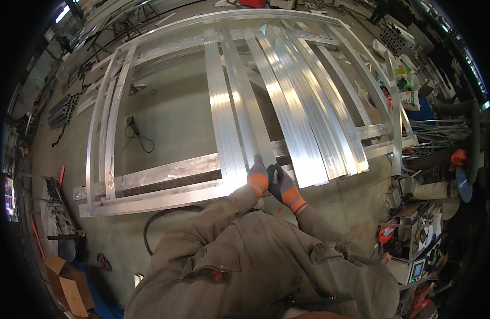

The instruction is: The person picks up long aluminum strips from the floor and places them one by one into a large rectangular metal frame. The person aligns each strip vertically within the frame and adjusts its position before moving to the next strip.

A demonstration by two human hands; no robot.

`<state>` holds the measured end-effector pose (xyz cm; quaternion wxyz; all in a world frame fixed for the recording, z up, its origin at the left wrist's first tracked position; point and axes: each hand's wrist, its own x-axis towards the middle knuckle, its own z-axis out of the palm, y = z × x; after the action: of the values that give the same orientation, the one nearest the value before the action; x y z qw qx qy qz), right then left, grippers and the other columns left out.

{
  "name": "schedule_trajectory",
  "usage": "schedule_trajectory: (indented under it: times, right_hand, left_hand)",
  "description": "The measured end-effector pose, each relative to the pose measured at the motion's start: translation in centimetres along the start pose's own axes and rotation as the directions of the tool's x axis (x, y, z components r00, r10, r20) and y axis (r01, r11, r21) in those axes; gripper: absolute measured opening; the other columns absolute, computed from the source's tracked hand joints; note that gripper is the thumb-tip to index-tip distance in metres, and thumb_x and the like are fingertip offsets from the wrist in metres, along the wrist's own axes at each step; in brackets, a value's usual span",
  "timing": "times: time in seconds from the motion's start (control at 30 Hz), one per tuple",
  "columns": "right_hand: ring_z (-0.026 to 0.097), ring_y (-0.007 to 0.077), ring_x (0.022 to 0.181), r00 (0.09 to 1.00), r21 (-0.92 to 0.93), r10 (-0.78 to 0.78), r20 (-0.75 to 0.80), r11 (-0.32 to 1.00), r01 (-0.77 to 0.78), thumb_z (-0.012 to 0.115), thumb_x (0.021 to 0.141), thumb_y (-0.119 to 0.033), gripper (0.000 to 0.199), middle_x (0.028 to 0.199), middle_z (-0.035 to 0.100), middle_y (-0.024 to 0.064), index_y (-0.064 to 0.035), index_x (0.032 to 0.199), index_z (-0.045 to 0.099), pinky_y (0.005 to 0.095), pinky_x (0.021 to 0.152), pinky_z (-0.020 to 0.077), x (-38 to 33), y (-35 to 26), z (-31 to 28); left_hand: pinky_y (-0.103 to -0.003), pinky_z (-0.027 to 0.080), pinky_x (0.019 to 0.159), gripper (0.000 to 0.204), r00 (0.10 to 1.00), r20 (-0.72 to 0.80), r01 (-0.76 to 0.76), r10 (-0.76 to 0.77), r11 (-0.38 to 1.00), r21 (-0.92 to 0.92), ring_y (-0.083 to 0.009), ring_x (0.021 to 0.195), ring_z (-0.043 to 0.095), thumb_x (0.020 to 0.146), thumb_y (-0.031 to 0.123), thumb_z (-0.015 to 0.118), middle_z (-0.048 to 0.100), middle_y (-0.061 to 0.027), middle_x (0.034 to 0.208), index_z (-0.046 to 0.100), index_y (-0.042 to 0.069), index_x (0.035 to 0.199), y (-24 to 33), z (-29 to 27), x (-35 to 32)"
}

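Note:
My left hand (257,176), in a grey and orange glove, grips the near end of a long silvery aluminium profile (247,106). Right beside it, my right hand (283,187) is closed in a matching glove at the corner of that end; what its fingers hold is hidden. Another aluminium profile (222,111) lies to the left, and several wider ribbed ones (292,117) lie side by side to the right. All of them rest across a large rectangular metal frame (160,192).
A power tool (130,123) with a looped cord lies on the floor inside the frame. Dark cable (149,228) curves below the near rail. An open cardboard box (69,284) stands at lower left. Cluttered shelves (415,239) with a small screen stand at right.

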<state>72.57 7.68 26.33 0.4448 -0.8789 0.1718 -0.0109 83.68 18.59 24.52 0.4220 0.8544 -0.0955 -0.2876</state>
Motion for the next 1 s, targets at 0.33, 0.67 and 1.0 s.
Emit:
schedule_trajectory:
  times: [0.33, 0.67, 1.0]
  right_hand:
    - [0.049, 0.0455, 0.149, 0.998, 0.066, -0.049, 0.047, 0.997, 0.045, 0.082, 0.094, -0.042, 0.091, 0.167, 0.043, 0.027, -0.0038, 0.165, 0.04, 0.0474, 0.119, 0.0478, -2.7, -9.3, 5.0]
    - [0.05, 0.0477, 0.148, 0.942, -0.032, -0.05, -0.332, 0.999, 0.042, 0.085, 0.092, -0.039, 0.075, 0.159, 0.052, 0.0291, -0.0048, 0.152, 0.057, 0.0526, 0.121, 0.0465, -1.1, -3.3, 5.1]
    - [0.034, 0.0435, 0.159, 0.976, -0.41, 0.121, -0.18, 0.893, -0.186, 0.084, 0.088, -0.052, 0.094, 0.176, 0.032, 0.0214, -0.0115, 0.165, 0.047, 0.0557, 0.127, 0.0371, -5.7, 0.4, 4.0]
  left_hand:
    - [-0.035, 0.056, 0.094, 0.036, 0.966, -0.253, -0.194, 0.047, 0.781, -0.593, -0.0197, 0.106, 0.066, 0.104, 0.014, 0.072, 0.074, -0.0099, 0.118, 0.067, 0.001, 0.137, -4.2, -8.9, -3.9]
    - [-0.035, 0.054, 0.099, 0.044, 0.788, -0.606, -0.122, -0.107, 0.938, -0.324, -0.0211, 0.112, 0.069, 0.105, 0.017, 0.07, 0.077, -0.0131, 0.127, 0.066, -0.006, 0.142, -15.5, -23.7, -9.5]
    - [-0.042, 0.056, 0.094, 0.041, 0.702, -0.691, -0.01, -0.174, 0.967, -0.253, -0.032, 0.103, 0.076, 0.105, 0.029, 0.068, 0.081, -0.0205, 0.116, 0.075, -0.004, 0.128, -25.8, -27.2, -7.2]
